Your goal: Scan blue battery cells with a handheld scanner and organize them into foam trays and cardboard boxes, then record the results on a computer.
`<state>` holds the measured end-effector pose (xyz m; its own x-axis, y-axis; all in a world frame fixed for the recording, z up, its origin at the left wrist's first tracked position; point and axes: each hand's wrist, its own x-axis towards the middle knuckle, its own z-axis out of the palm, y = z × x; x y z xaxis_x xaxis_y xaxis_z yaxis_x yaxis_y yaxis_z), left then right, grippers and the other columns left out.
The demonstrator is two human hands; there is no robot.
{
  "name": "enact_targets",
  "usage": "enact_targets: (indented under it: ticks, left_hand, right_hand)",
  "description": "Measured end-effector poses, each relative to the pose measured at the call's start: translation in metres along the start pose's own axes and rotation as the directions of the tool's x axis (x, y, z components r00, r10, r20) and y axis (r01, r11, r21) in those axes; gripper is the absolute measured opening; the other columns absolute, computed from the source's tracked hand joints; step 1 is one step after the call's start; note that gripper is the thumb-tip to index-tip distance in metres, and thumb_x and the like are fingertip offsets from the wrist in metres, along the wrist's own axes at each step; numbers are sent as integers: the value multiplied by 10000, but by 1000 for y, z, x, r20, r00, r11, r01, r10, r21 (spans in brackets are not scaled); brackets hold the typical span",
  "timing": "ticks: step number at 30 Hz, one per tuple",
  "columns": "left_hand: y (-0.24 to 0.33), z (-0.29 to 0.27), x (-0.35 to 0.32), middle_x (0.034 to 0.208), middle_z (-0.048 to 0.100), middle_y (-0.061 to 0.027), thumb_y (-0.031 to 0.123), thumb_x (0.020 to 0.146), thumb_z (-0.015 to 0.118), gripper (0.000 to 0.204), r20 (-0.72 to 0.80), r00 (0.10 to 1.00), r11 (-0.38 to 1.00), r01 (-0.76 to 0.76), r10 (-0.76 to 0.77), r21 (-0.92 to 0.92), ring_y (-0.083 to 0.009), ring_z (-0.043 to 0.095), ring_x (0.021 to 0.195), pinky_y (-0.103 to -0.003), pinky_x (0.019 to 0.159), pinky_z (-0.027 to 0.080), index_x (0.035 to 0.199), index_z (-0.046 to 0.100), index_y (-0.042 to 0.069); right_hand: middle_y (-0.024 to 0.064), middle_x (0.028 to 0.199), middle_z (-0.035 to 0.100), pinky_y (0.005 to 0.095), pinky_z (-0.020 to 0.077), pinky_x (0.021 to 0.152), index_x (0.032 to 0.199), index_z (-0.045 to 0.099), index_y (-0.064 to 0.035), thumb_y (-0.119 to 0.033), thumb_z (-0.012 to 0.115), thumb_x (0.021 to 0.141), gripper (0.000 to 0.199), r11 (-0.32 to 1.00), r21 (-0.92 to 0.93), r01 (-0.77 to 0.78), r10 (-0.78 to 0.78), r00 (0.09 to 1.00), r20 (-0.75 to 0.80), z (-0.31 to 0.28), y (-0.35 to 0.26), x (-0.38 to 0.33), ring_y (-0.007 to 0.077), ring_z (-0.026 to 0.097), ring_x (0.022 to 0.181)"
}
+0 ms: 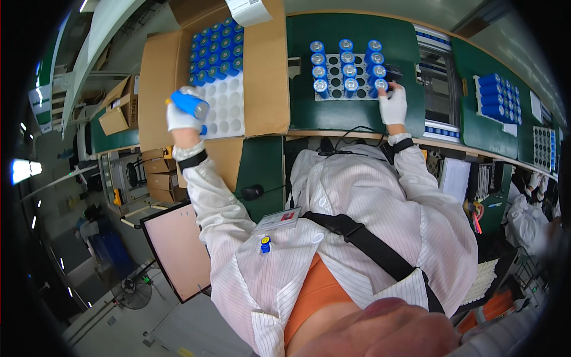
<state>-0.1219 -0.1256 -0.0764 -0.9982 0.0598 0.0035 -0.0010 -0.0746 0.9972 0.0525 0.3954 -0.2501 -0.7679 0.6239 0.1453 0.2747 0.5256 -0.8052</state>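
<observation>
While your left hand (183, 119) grips a tilted blue cylinder (189, 104) over the near left part of the open cardboard box (159, 89), your right hand (394, 107) is at the perforated white rack (364, 98) on the green desk (339, 117). The left fingers are closed around the cylinder, whose silver end points toward the middle of the box; whether they also hold a second one behind it, you can't tell from here. The right fingers are at the nearest cylinder of the rack's right-hand column (380, 85) and seem to touch it, but whether they grip it or merely steady it doesn't show. Inside the box, upright blue cylinders (219, 46) fill the far part, and the near part of the white tray (226, 107) shows bare round recesses, with another blue cylinder (203, 130) partly hidden beside your left wrist. The rack carries three columns of upright cylinders, with open holes between them. By the look of it, you are partway through shifting cylinders between box and rack, with one in hand at the box; the direction isn't certain from this moment alone. Your next move would seem to call for a firm hold on that tilted cylinder, bringing it upright and lining it up with a free recess or hole, while the right fingers avoid knocking the neighbouring cylinders in their column.
</observation>
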Motion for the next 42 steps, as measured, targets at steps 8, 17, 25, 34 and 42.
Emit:
enact_targets:
  ticks: [8, 17, 25, 34, 42]
  left_hand:
    - [20, 179, -1, 782, 553, -63, 408, 1006, 521, 328, 491, 682, 346, 713, -542, -609, -206, 573, 659, -335, 605, 498, 954, 485, 86]
    - [7, 268, 8, 858, 586, -75, 403, 1027, 473, 380, 495, 652, 495, 758, -574, -425, -184, 603, 729, -309, 628, 536, 1133, 489, 38]
    - [21, 314, 1, 847, 612, -104, 357, 1019, 514, 320, 368, 641, 604, 764, -673, -227, -215, 608, 659, -339, 590, 547, 1043, 501, 38]
    - [-16, 334, 27, 952, 654, -129, 335, 1009, 548, 352, 293, 638, 634, 764, -712, -120, -240, 648, 742, -357, 645, 577, 1170, 515, 24]
    - [-36, 332, 45, 1100, 678, -146, 285, 985, 601, 443, 265, 899, 930, 297, -350, 218, -276, 685, 884, -398, 761, 589, 1323, 487, 22]
  right_hand:
    - [215, 1148, 670, 398, 496, 928, 1292, 594, -21, -509, 735, 799, 708, 913, -202, -354, 380, 918, 109, 13, 83, 36, 352, 643, 1075]
    - [98, 881, 645, 266, 509, 544, 1187, 538, 22, -1, 672, 827, 385, 757, 491, -431, 403, 899, 168, -20, 82, 23, 159, 638, 656]
    - [49, 739, 679, 324, 517, 625, 918, 670, -27, -112, 773, 799, 179, 913, 406, -45, -54, 972, 228, -103, -54, -36, 175, 655, 654]
    - [182, 875, 687, 418, 550, 692, 991, 664, -32, -154, 754, 743, 291, 914, 126, 386, -406, 866, 292, -79, -130, -58, 380, 675, 813]
    - [175, 885, 711, 360, 548, 713, 983, 695, -34, -118, 775, 751, 259, 956, 224, 191, -256, 915, 312, -87, -115, -68, 343, 698, 818]
